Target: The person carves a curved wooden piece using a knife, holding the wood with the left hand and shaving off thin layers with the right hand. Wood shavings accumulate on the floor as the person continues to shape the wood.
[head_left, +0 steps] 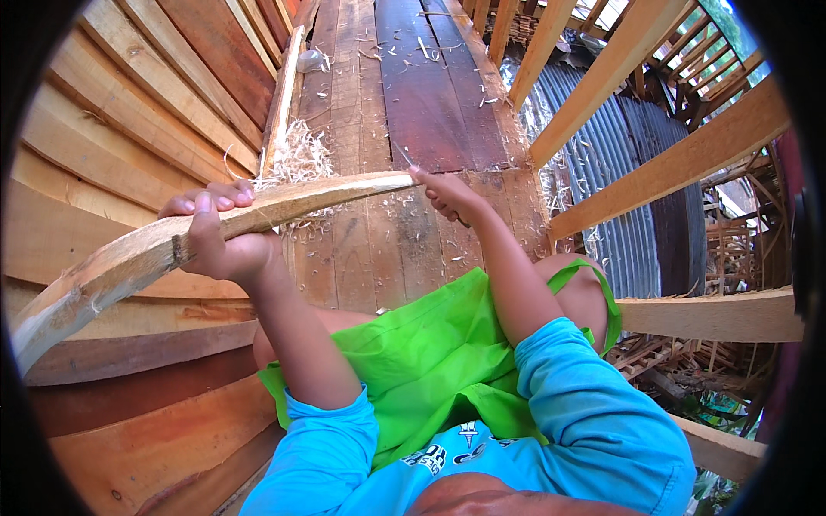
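A long, curved piece of wood runs from the lower left rim up to the middle, with a pale, whittled far end. My left hand is wrapped around it from below, its fingertips showing over the top edge. At the pale end, my right hand is closed around a knife; most of the handle is hidden in the fist, and its dark butt pokes out below. The thin knife blade points up and to the left, close beside the tip of the wood.
Curled shavings lie heaped by the plank wall on my left. More chips dot the wooden floor. A green cloth covers my lap. On the right stands a slatted railing, with corrugated metal sheets beyond it.
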`<state>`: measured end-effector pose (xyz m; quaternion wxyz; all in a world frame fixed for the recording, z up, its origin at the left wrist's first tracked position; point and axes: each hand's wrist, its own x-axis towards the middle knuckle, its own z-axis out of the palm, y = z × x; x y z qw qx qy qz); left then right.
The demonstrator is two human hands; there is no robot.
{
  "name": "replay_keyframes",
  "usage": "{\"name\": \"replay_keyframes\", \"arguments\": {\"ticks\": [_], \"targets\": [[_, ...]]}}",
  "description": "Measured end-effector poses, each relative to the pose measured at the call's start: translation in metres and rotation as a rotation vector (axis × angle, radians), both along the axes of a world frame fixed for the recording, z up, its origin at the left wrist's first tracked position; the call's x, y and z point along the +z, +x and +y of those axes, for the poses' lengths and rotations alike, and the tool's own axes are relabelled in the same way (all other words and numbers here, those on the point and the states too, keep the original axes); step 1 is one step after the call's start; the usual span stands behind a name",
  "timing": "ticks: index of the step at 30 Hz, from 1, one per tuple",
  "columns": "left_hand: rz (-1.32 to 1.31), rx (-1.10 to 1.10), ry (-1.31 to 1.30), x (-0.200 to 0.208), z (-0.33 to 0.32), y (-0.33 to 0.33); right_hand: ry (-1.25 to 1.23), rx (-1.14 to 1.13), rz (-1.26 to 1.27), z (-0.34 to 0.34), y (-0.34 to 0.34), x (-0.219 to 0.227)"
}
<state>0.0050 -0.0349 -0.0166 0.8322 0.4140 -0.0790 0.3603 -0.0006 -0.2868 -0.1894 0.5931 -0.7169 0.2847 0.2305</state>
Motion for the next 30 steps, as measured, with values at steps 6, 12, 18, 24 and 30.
{"name": "replay_keyframes", "arguments": {"ticks": [6, 12, 18, 24, 30], "targets": [[0.001, -0.014, -0.085, -0.004, -0.006, 0.003, -0.392, 0.022, -0.367, -0.004, 0.0, -0.034], [0.007, 0.058, -0.042, -0.007, -0.013, 0.001, -0.223, -0.076, -0.175, -0.003, 0.002, -0.044], [0.049, 0.059, -0.059, -0.002, -0.011, 0.001, 0.388, -0.075, 0.085, -0.014, -0.002, -0.025], [-0.006, 0.028, -0.051, -0.001, -0.012, 0.0, 0.701, 0.005, 0.105, -0.035, -0.007, -0.022], [-0.057, -0.04, -0.04, -0.002, -0.011, 0.0, 0.759, -0.007, 0.115, -0.044, -0.011, -0.032]]}}
